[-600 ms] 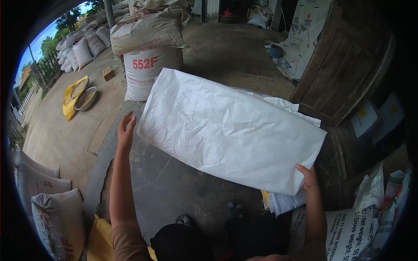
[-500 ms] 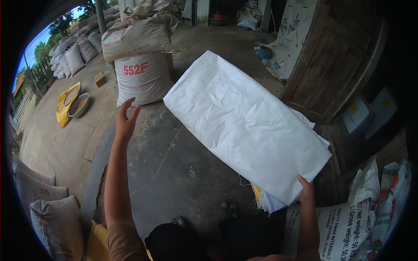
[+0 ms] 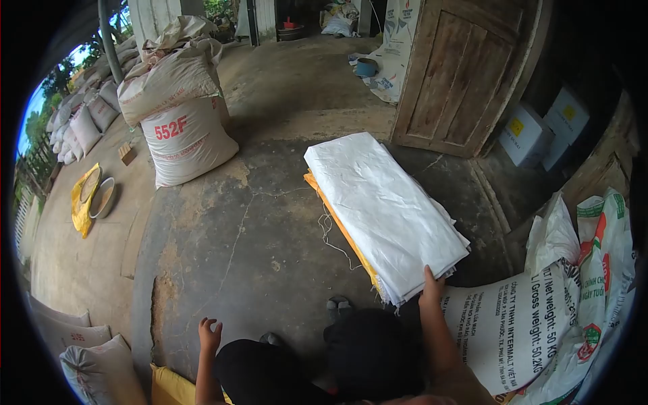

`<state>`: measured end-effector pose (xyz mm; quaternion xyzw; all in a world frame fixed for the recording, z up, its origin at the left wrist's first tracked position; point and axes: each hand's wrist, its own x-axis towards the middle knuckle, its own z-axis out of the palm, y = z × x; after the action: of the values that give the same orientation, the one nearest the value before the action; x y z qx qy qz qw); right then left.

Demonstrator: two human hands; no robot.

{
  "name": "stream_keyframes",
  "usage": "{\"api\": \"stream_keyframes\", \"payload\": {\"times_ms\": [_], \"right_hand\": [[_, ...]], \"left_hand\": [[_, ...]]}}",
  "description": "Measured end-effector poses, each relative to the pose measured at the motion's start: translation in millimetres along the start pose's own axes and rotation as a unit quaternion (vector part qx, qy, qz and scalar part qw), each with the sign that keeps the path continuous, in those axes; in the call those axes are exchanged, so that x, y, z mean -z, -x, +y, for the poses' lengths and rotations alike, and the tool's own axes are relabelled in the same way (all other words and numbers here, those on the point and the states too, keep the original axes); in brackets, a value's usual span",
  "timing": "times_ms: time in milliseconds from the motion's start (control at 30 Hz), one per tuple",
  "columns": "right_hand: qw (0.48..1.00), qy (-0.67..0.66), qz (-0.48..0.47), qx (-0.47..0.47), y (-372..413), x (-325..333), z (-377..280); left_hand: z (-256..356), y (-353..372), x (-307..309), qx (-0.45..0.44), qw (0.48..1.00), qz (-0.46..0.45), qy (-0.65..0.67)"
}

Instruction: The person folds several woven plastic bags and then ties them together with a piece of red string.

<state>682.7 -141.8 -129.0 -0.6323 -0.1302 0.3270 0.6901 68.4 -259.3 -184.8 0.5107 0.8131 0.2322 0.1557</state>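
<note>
My left hand (image 3: 210, 333) is low at the left, above the dark floor, fingers apart and curled slightly, holding nothing. At the right, my right hand (image 3: 431, 286) pinches the near corner of a folded white woven sheet (image 3: 385, 202). The sheet lies on a stack of folded sacks, whose orange-yellow edge (image 3: 351, 236) shows along the left side. Loose strings hang off that edge onto the floor. What supports the stack is hidden.
Full sacks marked 552F (image 3: 189, 138) stand at upper left. A printed malt sack (image 3: 503, 331) lies at lower right. A wooden door (image 3: 459, 74) and white boxes (image 3: 526, 135) are at upper right. A basin (image 3: 103, 198) rests on the floor at left.
The white sheet has come down onto the stack and lies flatter. My left hand has drawn back toward my body. The view has shifted to the right.
</note>
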Motion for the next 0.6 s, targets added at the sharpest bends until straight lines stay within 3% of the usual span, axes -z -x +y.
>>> {"api": "stream_keyframes", "payload": {"times_ms": [33, 67, 100, 167, 233, 367, 400, 467, 600], "right_hand": [[1.000, -0.002, 0.001, -0.001, 3, -1, -6], [0.982, 0.135, 0.058, 0.119, 11, -4, -25], [0.928, 0.265, 0.114, 0.235, 19, -8, -45], [0.827, 0.363, 0.084, 0.422, 38, -27, -89], [0.793, 0.353, -0.042, 0.495, 34, -49, -104], [0.680, 0.556, -0.197, 0.436, 34, -115, -112], [0.681, 0.558, -0.196, 0.433, 23, -128, -106], [0.653, 0.655, -0.212, 0.317, -2, -144, -82], [0.617, 0.736, -0.208, 0.188, -40, -133, -21]], "left_hand": [[-22, 16, -2, 0.005, 1.000, 0.008, -0.003], [-43, 32, -5, 0.010, 1.000, 0.015, -0.006], [-60, 44, -8, 0.009, 1.000, 0.015, -0.007], [-91, 66, -16, 0.047, 0.997, 0.068, -0.001], [-112, 92, -23, 0.049, 0.995, 0.091, 0.001], [-115, 97, -26, 0.039, 0.996, 0.078, 0.022], [-112, 95, -28, 0.035, 0.997, 0.066, 0.031], [-104, 88, -29, 0.027, 0.998, 0.038, 0.046], [-91, 68, -35, 0.014, 0.997, -0.016, 0.075]]}}
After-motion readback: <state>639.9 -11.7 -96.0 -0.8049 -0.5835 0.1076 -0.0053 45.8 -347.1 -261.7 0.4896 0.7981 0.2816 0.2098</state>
